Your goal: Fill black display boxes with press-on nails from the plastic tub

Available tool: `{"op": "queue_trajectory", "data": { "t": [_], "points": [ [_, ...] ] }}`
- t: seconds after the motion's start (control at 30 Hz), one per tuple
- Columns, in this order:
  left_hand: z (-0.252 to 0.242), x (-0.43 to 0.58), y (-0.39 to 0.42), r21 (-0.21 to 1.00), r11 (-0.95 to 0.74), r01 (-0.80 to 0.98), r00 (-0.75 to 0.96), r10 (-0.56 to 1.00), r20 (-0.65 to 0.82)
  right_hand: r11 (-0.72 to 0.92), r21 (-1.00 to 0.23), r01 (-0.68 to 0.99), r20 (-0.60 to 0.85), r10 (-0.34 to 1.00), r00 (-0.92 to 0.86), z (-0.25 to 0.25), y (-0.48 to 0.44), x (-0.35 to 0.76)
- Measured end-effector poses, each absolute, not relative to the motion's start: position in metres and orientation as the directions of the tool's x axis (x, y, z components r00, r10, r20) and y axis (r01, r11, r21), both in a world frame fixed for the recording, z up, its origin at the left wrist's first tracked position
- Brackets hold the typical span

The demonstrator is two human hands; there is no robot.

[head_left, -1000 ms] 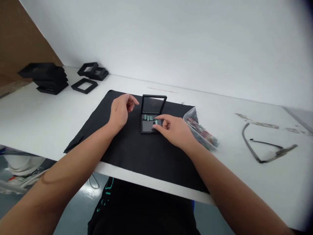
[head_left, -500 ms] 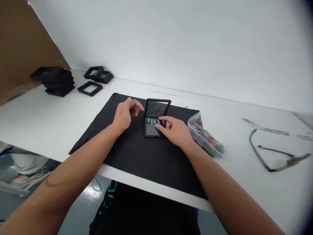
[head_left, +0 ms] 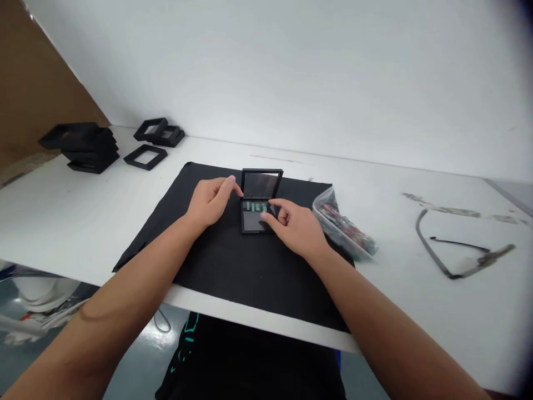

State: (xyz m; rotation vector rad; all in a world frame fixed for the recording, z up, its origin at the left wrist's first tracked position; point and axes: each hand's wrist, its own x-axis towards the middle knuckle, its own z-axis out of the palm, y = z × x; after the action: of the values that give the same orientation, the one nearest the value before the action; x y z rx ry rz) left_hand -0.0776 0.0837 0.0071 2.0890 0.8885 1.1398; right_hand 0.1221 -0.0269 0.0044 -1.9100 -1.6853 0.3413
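At the far left of the white table [head_left: 62, 211], a stack of black frames [head_left: 85, 147] is kept against a brown board, with a single frame [head_left: 145, 156] and two more frames [head_left: 160, 131] laid out just beside it, well apart from the work. A black mat [head_left: 216, 261] is spread in front of the person, presumably so that small pieces show up and do not roll.

On the mat an open black case [head_left: 257, 203] is set, its lid propped upright toward the wall so that the base lies free. The left hand [head_left: 210, 201] is curled at the case's left edge, fingertips touching the lower corner of the lid; the case seems to be steadied this way. A row of small green pieces [head_left: 256, 206] is lined up along the hinge side of the base. The right hand [head_left: 293, 225] rests at the base's right end, fingers bent over the last piece in the row (whether anything is pinched cannot be told). The hands are apart, with the case between them.

Just right of that hand a clear bag [head_left: 343, 225] of small red and green pieces lies within easy reach. Farther right, a pair of glasses [head_left: 460, 250] is left folded open on the table.

Compared with half a second earlier, the left hand has been brought from beside the case into contact with it; a second ago a green piece was being carried to the row.
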Motion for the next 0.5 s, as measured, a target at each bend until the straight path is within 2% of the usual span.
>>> {"op": "queue_trajectory", "data": {
  "t": [0.13, 0.2, 0.27, 0.37, 0.5],
  "points": [
    [0.008, -0.078, 0.080, 0.720, -0.625, 0.302, 0.427, 0.763, 0.484, -0.015, -0.461, 0.887, 0.297, 0.939, 0.170, 0.017, -0.067, 0.114],
    [0.008, -0.078, 0.079, 0.713, -0.633, 0.301, 0.431, 0.757, 0.491, 0.013, -0.190, 0.982, 0.555, 0.826, 0.096, 0.021, -0.091, 0.119],
    [0.009, -0.079, 0.081, 0.713, -0.635, 0.297, 0.420, 0.758, 0.500, -0.094, -0.024, 0.995, 0.658, 0.748, 0.087, 0.023, -0.112, 0.131],
    [0.009, -0.080, 0.084, 0.724, -0.626, 0.289, 0.349, 0.773, 0.529, -0.241, 0.028, 0.970, 0.621, 0.765, 0.172, 0.023, -0.134, 0.154],
    [0.010, -0.078, 0.082, 0.734, -0.633, 0.244, 0.268, 0.772, 0.577, -0.241, 0.006, 0.971, 0.526, 0.826, 0.202, 0.026, -0.152, 0.174]
  ]
}}
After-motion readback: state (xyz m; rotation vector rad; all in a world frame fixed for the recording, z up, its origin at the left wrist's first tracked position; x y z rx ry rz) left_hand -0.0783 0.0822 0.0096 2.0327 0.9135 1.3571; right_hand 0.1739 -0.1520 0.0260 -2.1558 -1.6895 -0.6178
